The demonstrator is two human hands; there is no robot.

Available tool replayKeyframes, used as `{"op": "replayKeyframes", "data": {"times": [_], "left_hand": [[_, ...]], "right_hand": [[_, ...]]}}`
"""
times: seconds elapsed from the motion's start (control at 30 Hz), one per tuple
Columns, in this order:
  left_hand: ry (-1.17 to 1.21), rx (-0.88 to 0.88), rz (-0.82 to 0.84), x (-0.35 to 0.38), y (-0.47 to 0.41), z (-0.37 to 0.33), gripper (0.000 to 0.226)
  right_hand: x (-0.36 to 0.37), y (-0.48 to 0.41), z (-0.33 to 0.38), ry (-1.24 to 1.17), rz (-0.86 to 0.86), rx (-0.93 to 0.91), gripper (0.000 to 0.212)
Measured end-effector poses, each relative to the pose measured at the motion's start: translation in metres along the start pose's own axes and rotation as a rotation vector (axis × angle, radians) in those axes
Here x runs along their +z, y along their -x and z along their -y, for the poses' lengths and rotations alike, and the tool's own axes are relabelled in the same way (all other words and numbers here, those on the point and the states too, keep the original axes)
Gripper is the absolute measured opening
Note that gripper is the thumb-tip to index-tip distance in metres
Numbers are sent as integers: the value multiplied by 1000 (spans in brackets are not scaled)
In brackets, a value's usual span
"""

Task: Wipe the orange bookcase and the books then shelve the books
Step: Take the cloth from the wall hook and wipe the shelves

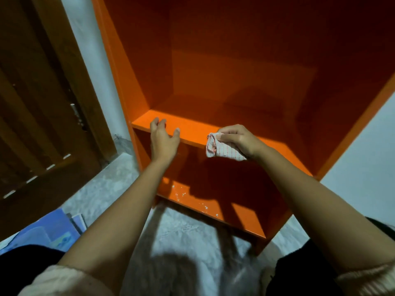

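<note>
Hands, cloth at bookcase shelf

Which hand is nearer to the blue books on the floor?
Left. The left hand is up and right of the books; the right hand, holding the cloth, is farther right.

A room in a home: wooden door, plastered wall, orange bookcase on bare floor.

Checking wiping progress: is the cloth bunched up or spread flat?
Bunched: the pale checked cloth sits crumpled inside the gripping right hand.
</note>
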State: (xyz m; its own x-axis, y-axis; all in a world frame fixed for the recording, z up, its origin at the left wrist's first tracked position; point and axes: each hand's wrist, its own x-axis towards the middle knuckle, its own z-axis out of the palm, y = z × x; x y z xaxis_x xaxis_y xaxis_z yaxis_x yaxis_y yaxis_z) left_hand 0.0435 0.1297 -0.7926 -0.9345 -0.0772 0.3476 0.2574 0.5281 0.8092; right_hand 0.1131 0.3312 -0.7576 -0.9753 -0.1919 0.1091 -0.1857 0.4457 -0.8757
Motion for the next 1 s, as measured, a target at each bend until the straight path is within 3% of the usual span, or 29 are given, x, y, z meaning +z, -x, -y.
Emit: {"op": "replayKeyframes", "data": {"times": [0.1,0.37,0.47,0.73,0.87,1.0], "left_hand": [[-70,71,86,7,4,-6,50],[-159,192,179,14,15,-15,42],[-151,198,203,13,17,-16,41],[-155,236,272,13,20,-12,40],[-124,283,222,7,28,-2,38],[-83,352,130,2,38,24,38]], "right_hand": [[-8,19,-4,31,-44,4,59],[-15,57,-16,133,-190,-49,27],[-14,71,-13,200,-233,-74,29],[16,115,-41,901,-579,-226,29],[49,112,-66,856,-768,-232,26],[84,98,-100,730,-738,-114,31]]}}
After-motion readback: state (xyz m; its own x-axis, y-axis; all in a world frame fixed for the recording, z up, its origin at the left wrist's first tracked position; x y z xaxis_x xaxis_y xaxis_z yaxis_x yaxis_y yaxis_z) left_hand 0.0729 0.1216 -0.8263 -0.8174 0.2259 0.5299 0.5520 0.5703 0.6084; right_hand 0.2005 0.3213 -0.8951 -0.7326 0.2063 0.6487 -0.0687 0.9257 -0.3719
